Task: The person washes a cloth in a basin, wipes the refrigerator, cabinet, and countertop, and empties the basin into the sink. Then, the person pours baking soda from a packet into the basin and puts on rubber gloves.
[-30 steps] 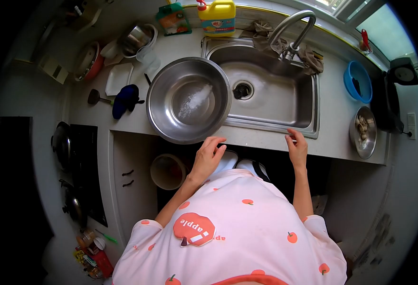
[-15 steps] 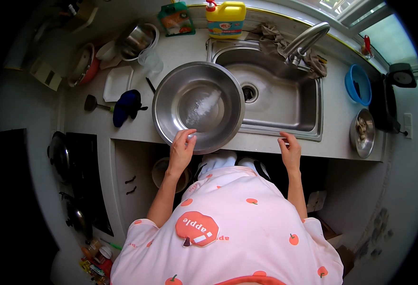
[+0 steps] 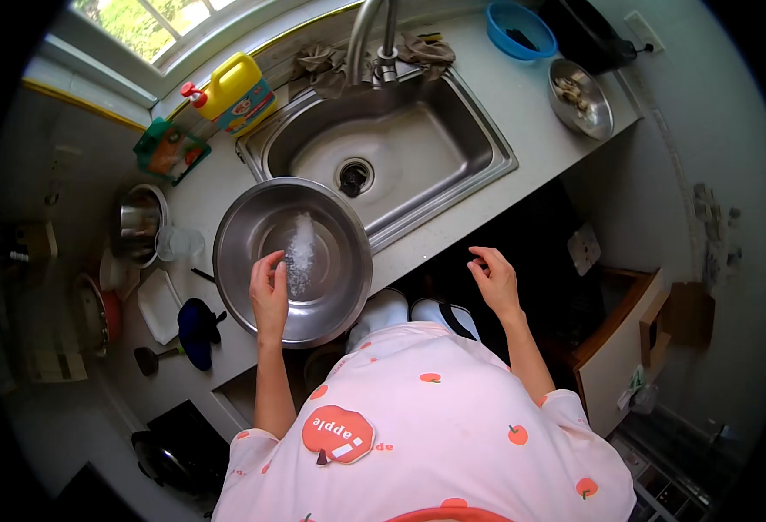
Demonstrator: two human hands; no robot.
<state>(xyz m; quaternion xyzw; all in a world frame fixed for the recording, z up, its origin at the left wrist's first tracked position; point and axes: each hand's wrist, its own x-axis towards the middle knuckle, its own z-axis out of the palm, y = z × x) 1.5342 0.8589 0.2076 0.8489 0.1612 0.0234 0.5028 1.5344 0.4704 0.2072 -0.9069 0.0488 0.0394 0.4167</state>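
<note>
Currently, the big metal bowl [image 3: 341, 291] is seated on the counter [image 3: 522, 104] by the sink [image 3: 426, 130], front rim overhanging, white grains [image 3: 301, 248] scattered inside. The left hand [image 3: 269, 294] is positioned over the bowl's near-left part, fingers loosely curled, nothing gripped; contact with the metal can't be told. The right hand [image 3: 496, 283] is held empty, fingers bent and parted, well right of the bowl, off the counter edge.
</note>
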